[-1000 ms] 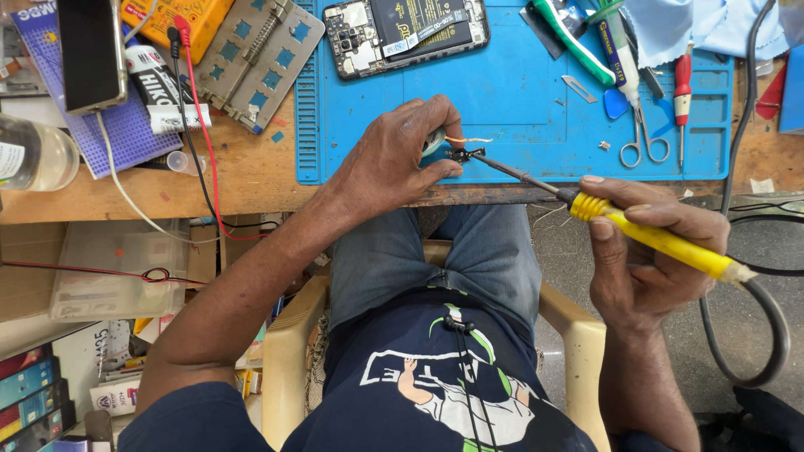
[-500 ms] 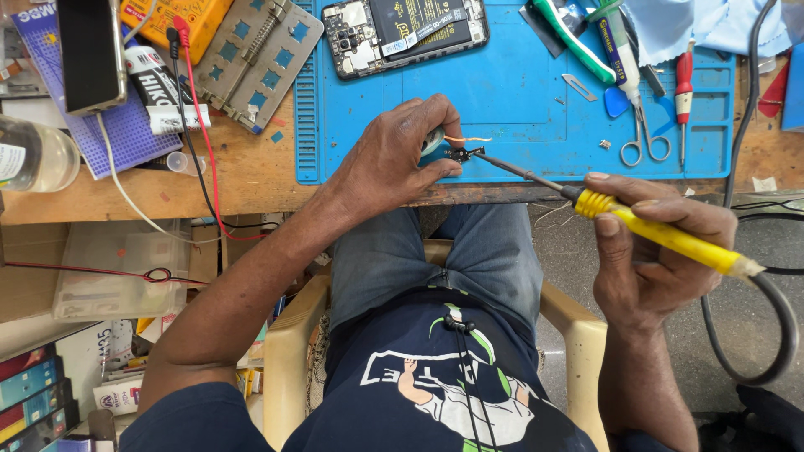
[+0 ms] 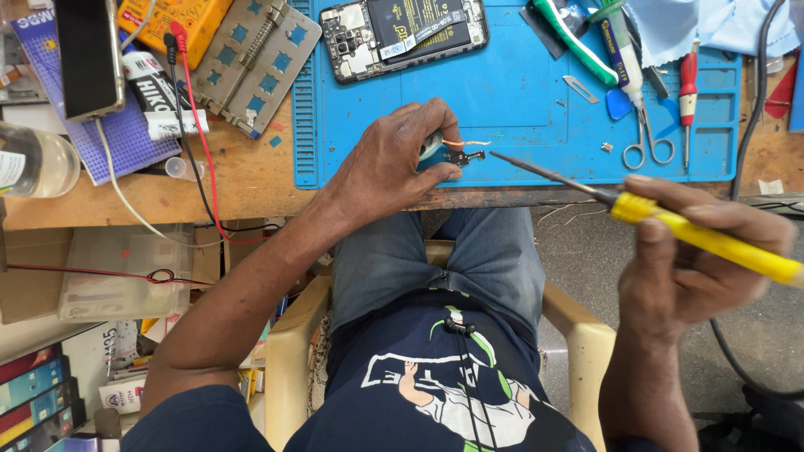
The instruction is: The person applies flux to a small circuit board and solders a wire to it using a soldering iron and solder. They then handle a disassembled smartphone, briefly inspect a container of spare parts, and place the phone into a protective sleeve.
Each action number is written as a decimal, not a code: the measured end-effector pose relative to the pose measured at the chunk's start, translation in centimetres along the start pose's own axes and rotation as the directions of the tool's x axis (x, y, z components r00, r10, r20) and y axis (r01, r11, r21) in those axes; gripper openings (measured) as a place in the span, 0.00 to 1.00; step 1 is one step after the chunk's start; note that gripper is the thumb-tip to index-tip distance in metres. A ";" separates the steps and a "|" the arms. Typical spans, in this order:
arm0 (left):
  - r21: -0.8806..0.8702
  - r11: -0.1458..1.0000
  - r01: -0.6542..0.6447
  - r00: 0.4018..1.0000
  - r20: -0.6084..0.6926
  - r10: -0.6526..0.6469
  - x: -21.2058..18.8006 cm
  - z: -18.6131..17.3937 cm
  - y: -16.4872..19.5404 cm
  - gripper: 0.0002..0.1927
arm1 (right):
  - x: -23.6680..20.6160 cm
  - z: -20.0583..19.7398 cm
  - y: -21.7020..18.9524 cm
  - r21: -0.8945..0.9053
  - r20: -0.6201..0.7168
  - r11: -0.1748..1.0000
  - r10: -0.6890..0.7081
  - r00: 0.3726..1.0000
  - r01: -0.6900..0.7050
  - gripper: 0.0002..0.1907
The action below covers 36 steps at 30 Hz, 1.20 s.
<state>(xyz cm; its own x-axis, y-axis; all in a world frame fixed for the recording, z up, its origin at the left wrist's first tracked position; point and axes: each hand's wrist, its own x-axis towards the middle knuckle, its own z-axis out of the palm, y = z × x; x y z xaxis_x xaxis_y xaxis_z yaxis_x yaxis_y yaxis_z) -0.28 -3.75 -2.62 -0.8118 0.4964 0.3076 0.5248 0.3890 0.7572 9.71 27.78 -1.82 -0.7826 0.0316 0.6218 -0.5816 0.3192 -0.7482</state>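
My left hand (image 3: 400,159) rests at the near edge of the blue work mat (image 3: 519,100), fingers closed on a small dark part (image 3: 459,155) with thin wires. My right hand (image 3: 695,251) grips a yellow-handled soldering iron (image 3: 712,243). Its dark tip (image 3: 502,157) points left and sits a short way to the right of the small part, apart from it. An opened phone with its back off (image 3: 402,29) lies at the top of the mat.
Scissors (image 3: 646,138), a red screwdriver (image 3: 687,84), a tube and tweezers lie on the mat's right. A metal board holder (image 3: 251,54), a yellow multimeter (image 3: 172,21) with red lead, a phone (image 3: 88,54) and a clear bottle (image 3: 33,163) sit on the wooden bench at left.
My right hand has drawn the soldering iron back to the right, so its tip has come off the small part. My left hand holds its place.
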 end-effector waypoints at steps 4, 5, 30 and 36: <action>0.002 1.000 0.010 1.000 0.003 -0.010 0.0 -0.2 0.3 0.20 | -1.6 -1.5 0.2 0.036 -0.163 0.999 0.015 0.986 -0.010 0.10; -0.003 1.000 0.011 1.000 0.003 -0.011 0.0 -0.2 0.3 0.20 | -1.9 -2.0 0.3 0.021 -0.188 1.000 0.007 0.982 -0.003 0.09; -0.048 0.999 -0.002 1.000 0.012 0.003 -0.2 -0.6 0.8 0.16 | -5.8 -3.4 0.9 -0.054 -0.293 0.991 0.104 0.950 -0.125 0.08; -0.040 0.999 0.034 0.999 0.040 -0.033 -0.3 -0.7 0.5 0.15 | -5.9 -3.5 1.1 -0.070 -0.318 0.991 0.085 0.944 -0.113 0.08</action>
<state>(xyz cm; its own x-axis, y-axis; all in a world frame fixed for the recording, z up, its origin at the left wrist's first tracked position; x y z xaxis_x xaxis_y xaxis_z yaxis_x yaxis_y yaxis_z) 0.04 -4.20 -1.91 -0.8176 0.5140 0.2595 0.4860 0.3742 0.7898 14.52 31.22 -5.49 -0.7179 0.3582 0.5969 -0.4723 0.3793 -0.7957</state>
